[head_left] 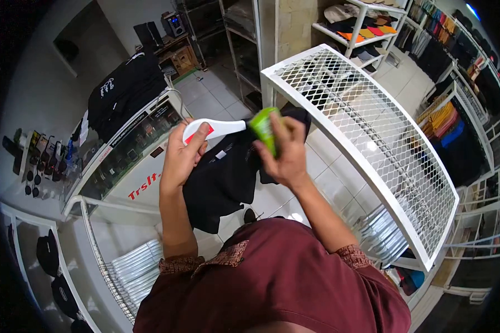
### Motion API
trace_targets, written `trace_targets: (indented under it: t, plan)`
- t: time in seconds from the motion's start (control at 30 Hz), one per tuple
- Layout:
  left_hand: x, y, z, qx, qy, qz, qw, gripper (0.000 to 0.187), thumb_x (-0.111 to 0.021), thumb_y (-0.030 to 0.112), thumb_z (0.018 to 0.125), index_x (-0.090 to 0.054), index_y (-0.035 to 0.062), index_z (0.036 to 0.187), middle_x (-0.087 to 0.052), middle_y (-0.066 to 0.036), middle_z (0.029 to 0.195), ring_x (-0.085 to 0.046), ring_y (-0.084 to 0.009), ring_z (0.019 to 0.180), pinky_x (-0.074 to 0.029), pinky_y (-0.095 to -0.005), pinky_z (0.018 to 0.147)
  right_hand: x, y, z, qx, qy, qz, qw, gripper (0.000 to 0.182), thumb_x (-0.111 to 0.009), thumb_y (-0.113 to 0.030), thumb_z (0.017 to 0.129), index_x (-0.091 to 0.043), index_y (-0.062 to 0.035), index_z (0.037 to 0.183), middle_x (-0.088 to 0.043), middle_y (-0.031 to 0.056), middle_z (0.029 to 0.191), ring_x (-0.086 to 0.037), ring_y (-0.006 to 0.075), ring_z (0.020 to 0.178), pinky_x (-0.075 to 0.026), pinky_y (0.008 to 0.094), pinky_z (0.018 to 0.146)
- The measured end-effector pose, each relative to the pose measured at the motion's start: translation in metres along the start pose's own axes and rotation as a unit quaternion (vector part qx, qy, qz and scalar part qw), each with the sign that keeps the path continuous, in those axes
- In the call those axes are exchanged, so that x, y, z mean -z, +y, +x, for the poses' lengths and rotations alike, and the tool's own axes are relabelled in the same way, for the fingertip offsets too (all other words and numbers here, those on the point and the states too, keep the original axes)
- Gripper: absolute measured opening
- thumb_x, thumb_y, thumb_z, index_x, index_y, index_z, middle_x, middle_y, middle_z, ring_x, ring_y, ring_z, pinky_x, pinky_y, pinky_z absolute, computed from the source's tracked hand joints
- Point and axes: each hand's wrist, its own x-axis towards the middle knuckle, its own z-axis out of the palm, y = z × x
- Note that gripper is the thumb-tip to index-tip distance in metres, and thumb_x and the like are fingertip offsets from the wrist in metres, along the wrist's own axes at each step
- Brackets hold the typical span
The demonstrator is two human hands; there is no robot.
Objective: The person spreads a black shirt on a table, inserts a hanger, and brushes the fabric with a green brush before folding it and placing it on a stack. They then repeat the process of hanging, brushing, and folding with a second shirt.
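Observation:
My left hand [184,150] is closed round a white handle [222,128] with a red label, held level in front of me. At the handle's far end, my right hand [286,150] grips a green object [265,129], which looks like a small packet or box; its print is too blurred to read. Beneath both hands hangs a black garment [219,180] with a small white tag near its top. A metal hanger hook [178,100] shows just above my left hand. What lies behind the green object is hidden.
On the left stands a glass display counter [141,180] with folded black shirts [116,89] on top. A white mesh-topped rack [366,133] is close on the right. Clear hangers [136,272] hang at lower left. White shelves [372,41] stand at the back.

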Motion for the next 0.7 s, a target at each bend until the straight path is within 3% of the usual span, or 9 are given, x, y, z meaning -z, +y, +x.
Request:
trace_targets:
  t: [0.1,0.23,0.27,0.33,0.37,0.47,0.5,0.53,0.7]
  plan:
    - [-0.003,0.005,-0.001,-0.012,-0.027,-0.012,0.999,0.026,-0.063,0.035,0.104,-0.059,0.0097,0.096,-0.052,0.004,0.063,-0.042,-0.0021,0.049,-0.029,-0.0184,0.043,-0.011,0.030,-0.005,0.018,0.027,-0.043,0.999,0.074,-0.082,-0.025,0.084,-0.049,-0.0152,0.150,-0.054,0.0259,0.122,-0.060,0.0432,0.104,-0.055,0.0467,0.087]
    - [0.024,0.002,-0.004,-0.010,0.009,-0.007,1.000,0.024,-0.070,0.029,0.100,-0.062,0.0058,0.100,-0.058,0.002,0.067,-0.049,-0.0034,0.053,-0.036,-0.0183,0.047,0.011,0.089,-0.015,-0.266,0.066,-0.135,0.952,0.061,-0.065,-0.029,0.099,-0.045,-0.0078,0.153,-0.054,0.0235,0.110,-0.059,0.0402,0.101,-0.049,0.0483,0.089]
    - [0.026,0.000,-0.005,-0.009,0.014,-0.007,1.000,0.024,-0.070,0.029,0.100,-0.062,0.0058,0.100,-0.058,0.002,0.067,-0.049,-0.0034,0.053,-0.036,-0.0183,0.047,0.017,0.092,-0.019,-0.253,0.087,-0.134,0.954,0.059,-0.065,-0.028,0.100,-0.047,-0.0072,0.151,-0.055,0.0229,0.110,-0.059,0.0389,0.101,-0.049,0.0480,0.089]
    - [0.026,-0.003,-0.006,-0.199,0.011,0.130,0.971,0.018,-0.075,0.015,0.095,-0.065,0.0006,0.102,-0.067,-0.002,0.077,-0.061,-0.0077,0.066,-0.048,-0.0225,0.059,0.023,0.071,-0.004,-0.192,0.111,-0.096,0.970,0.058,-0.067,-0.026,0.098,-0.048,-0.0065,0.150,-0.056,0.0226,0.114,-0.059,0.0380,0.103,-0.049,0.0474,0.091]
    - [0.025,0.005,-0.010,-0.146,-0.015,0.120,0.982,0.020,-0.077,0.006,0.090,-0.071,-0.0015,0.107,-0.073,-0.006,0.086,-0.066,-0.0108,0.077,-0.052,-0.0265,0.069,0.026,0.049,0.007,-0.171,0.080,-0.055,0.980,0.059,-0.068,-0.024,0.097,-0.049,-0.0063,0.150,-0.057,0.0219,0.115,-0.059,0.0376,0.104,-0.049,0.0470,0.093]
    - [0.007,0.017,-0.015,-0.167,-0.024,0.239,0.956,0.022,-0.078,0.005,0.087,-0.075,0.0024,0.109,-0.074,-0.009,0.086,-0.065,-0.0139,0.071,-0.051,-0.0282,0.066,0.019,-0.006,0.032,-0.046,-0.001,0.024,0.999,0.064,-0.076,-0.022,0.091,-0.052,-0.0084,0.149,-0.060,0.0225,0.116,-0.063,0.0386,0.105,-0.052,0.0459,0.091]
    - [0.006,0.010,-0.005,-0.308,-0.047,0.272,0.910,0.028,-0.078,0.004,0.085,-0.076,0.0065,0.113,-0.072,-0.011,0.085,-0.063,-0.0200,0.065,-0.048,-0.0308,0.062,0.015,-0.014,0.034,-0.044,-0.052,0.061,0.996,0.065,-0.078,-0.024,0.089,-0.053,-0.0112,0.148,-0.059,0.0242,0.120,-0.065,0.0393,0.101,-0.054,0.0447,0.087]
    - [0.006,0.008,-0.006,-0.317,-0.064,0.287,0.902,0.036,-0.076,0.000,0.080,-0.076,0.0067,0.116,-0.069,-0.011,0.080,-0.060,-0.0249,0.061,-0.047,-0.0335,0.059,0.007,-0.013,0.032,-0.032,-0.076,0.065,0.994,0.065,-0.077,-0.026,0.090,-0.053,-0.0130,0.149,-0.059,0.0242,0.120,-0.066,0.0391,0.099,-0.055,0.0436,0.086]
    - [0.026,0.002,-0.013,-0.394,-0.016,0.393,0.831,0.059,-0.067,-0.005,0.066,-0.076,0.0108,0.122,-0.055,-0.009,0.071,-0.055,-0.0261,0.060,-0.047,-0.0383,0.060,0.004,0.082,0.013,-0.237,-0.008,-0.100,0.966,0.057,-0.068,-0.031,0.097,-0.053,-0.0137,0.149,-0.059,0.0242,0.115,-0.066,0.0391,0.098,-0.054,0.0459,0.085]
